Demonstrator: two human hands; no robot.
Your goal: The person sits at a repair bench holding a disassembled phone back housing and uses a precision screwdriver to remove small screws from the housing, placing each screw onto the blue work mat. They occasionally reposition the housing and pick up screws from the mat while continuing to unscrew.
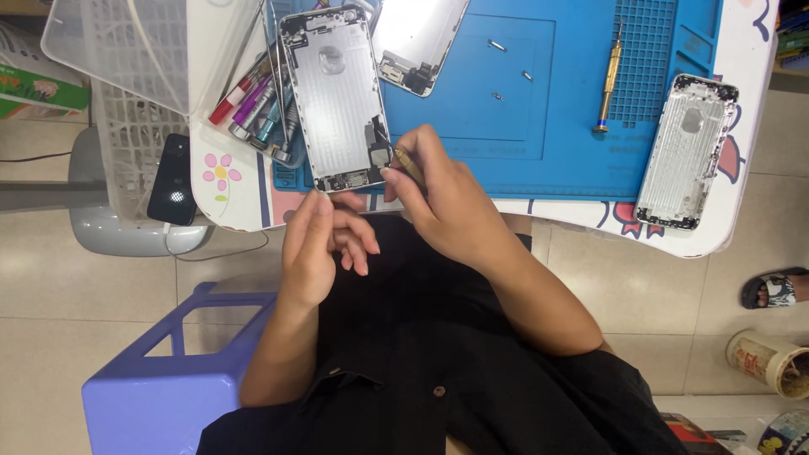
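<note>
Head view, looking down. The left hand (318, 248) pinches the lower edge of an opened phone housing (335, 97) between thumb and fingers, holding it upright in the upper middle of the frame — its bare silver inner shell faces the camera, with small dark components clustered at its lower end. The right hand (442, 198) is closed around a slim brass-coloured screwdriver (404, 162), gripped between thumb and forefinger; its tip meets the lower right corner of the housing, beside the dark components. Behind the housing lies a blue work mat (539, 109) spread over a white table (742, 177) printed with pink cartoon figures. On the mat, a second phone part (417, 38) rests at the top centre, a few tiny screws or metal pieces (499, 46) lie just right of it, and another brass screwdriver (608, 80) lies on the mat's ribbed section further right. A third, empty silver housing (687, 152) lies at the table's right edge, half off the mat. At upper left, a bundle of coloured pens and tools (253, 105) sits beside a clear plastic basket (118, 93), with a black phone (173, 179) below it. A lilac plastic stool (160, 371) stands on the tiled floor at lower left.
</note>
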